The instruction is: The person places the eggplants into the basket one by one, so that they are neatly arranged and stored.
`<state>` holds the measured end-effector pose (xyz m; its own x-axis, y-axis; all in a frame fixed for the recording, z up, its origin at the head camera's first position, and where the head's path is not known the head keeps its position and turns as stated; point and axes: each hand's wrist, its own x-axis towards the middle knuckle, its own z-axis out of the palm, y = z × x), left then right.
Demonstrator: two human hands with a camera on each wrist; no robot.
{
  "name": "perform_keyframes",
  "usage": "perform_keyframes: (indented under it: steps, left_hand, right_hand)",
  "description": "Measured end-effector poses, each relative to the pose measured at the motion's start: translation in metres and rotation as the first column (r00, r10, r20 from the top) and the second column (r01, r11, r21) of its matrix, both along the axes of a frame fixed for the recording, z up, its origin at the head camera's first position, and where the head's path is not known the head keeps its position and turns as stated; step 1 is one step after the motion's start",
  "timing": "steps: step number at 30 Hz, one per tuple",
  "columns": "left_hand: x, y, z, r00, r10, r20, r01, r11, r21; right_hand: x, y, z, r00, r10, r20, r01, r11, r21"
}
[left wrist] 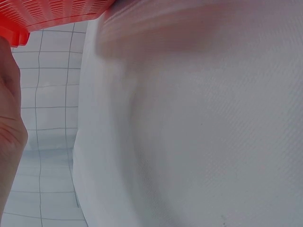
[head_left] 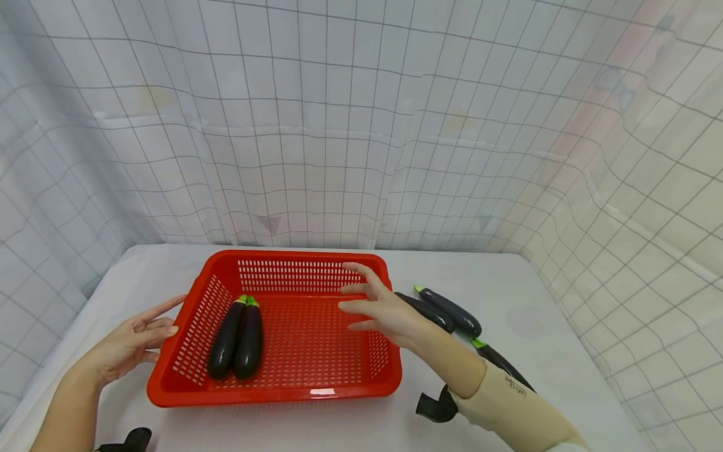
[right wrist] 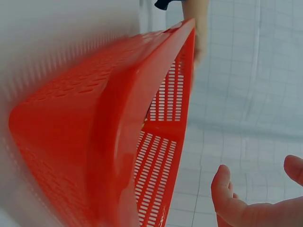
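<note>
Two dark purple eggplants (head_left: pixel 248 345) with green stem ends lie side by side in the left part of a red plastic basket (head_left: pixel 275 398). My left hand (head_left: pixel 127 348) is at the basket's left rim, fingers extended and fingertips touching it. In the left wrist view only part of that hand (left wrist: pixel 9 109) shows, below a corner of the basket. Over the basket's right end, my right hand (head_left: pixel 386 312) has its fingers spread and holds nothing. The right wrist view shows some of its fingers (right wrist: pixel 225 194) apart from the basket rim.
Right of the basket, several eggplants lie on the white-covered table (head_left: pixel 542 326): one at the back (head_left: pixel 452 309), one partly behind my right forearm (head_left: pixel 426 309), and one farther right (head_left: pixel 503 364), partly hidden by the sleeve. A white grid-patterned curtain (head_left: pixel 316 138) surrounds the table.
</note>
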<state>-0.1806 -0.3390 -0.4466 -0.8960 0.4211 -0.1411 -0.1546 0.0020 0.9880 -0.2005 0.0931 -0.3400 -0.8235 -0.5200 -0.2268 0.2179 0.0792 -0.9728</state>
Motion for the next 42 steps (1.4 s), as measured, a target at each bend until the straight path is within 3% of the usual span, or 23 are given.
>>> perform_keyframes:
  steps: [18, 25, 31, 42]
  left_hand:
    - [0.001, 0.000, -0.001, 1.000, 0.003, 0.012, -0.003, 1.000, 0.024]
    - [0.002, -0.001, -0.002, 1.000, 0.008, 0.006, -0.008, 1.000, 0.008]
    - [0.002, 0.000, -0.002, 1.000, 0.009, 0.003, -0.009, 1.000, 0.006]
    - [0.002, 0.001, 0.000, 1.000, 0.024, 0.008, -0.024, 1.000, 0.000]
  right_hand:
    - [-0.007, 0.091, -0.018, 0.993, 0.087, -0.082, -0.093, 0.993, -0.069]
    - [-0.004, 0.127, -0.022, 0.986, 0.060, -0.154, -0.062, 0.998, -0.010]
    - [-0.001, 0.159, -0.026, 0.980, 0.015, -0.200, -0.026, 0.998, -0.049]
    - [0.007, 0.218, -0.028, 0.955, 0.014, -0.296, -0.045, 0.994, -0.098]
